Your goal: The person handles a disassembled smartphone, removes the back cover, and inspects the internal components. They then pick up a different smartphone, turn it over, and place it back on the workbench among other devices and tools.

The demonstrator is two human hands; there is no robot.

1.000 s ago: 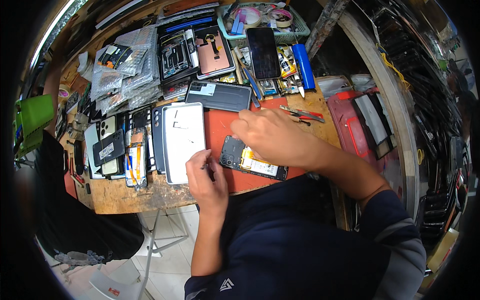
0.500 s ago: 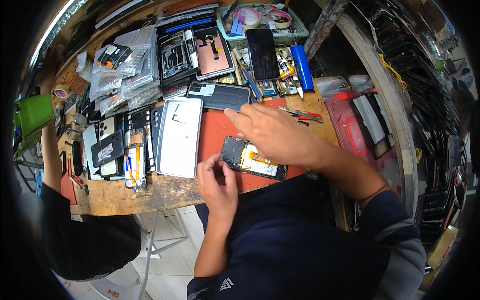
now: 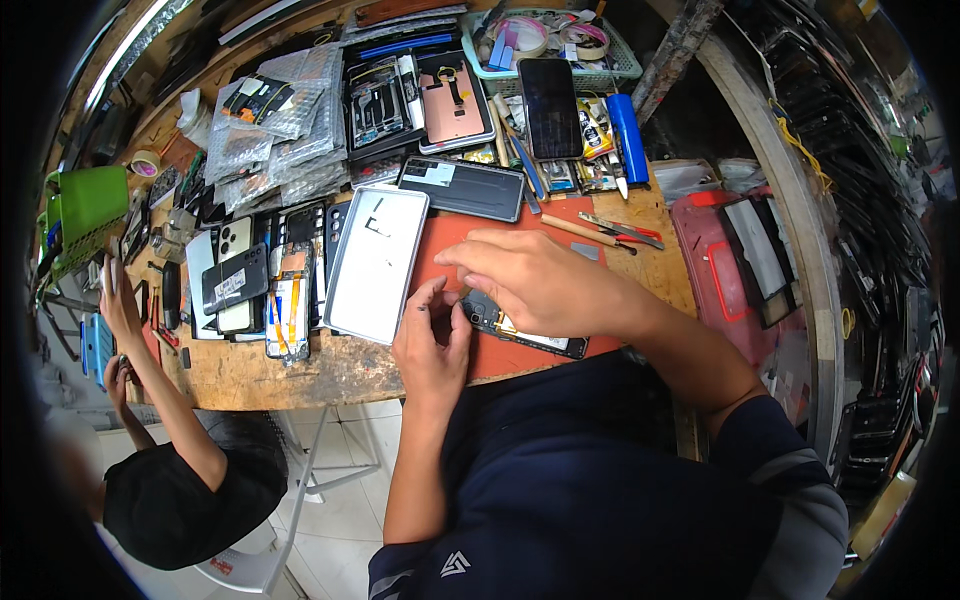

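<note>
An opened phone [image 3: 552, 343], its back off and inner parts showing, lies on the red mat [image 3: 490, 361]. My left hand [image 3: 432, 338] is at the phone's camera end, fingers curled, thumb close against its corner. Something dark shows between those fingers, too small to name. Above the phone, my right hand [image 3: 535, 283] is bent with its fingers drawn together, hiding much of the phone. Whatever it pinches is hidden. A white tray-like panel [image 3: 378, 262] with small dark parts on it lies left of my hands. Behind them rests a dark phone back cover [image 3: 462, 189].
Tweezers [image 3: 622, 229] and a wooden-handled tool [image 3: 580, 231] lie at the mat's right. A black phone [image 3: 548, 108] and blue cylinder [image 3: 627, 138] are farther back. Phone parts [image 3: 290, 310] and bubble-wrap packets [image 3: 275, 140] crowd the left. Another person's arm [image 3: 160, 380] is at far left.
My right hand has come lower and nearer my left, uncovering the wooden-handled tool and covering more of the phone. The view has shifted slightly. The other person's forearms now show at left.
</note>
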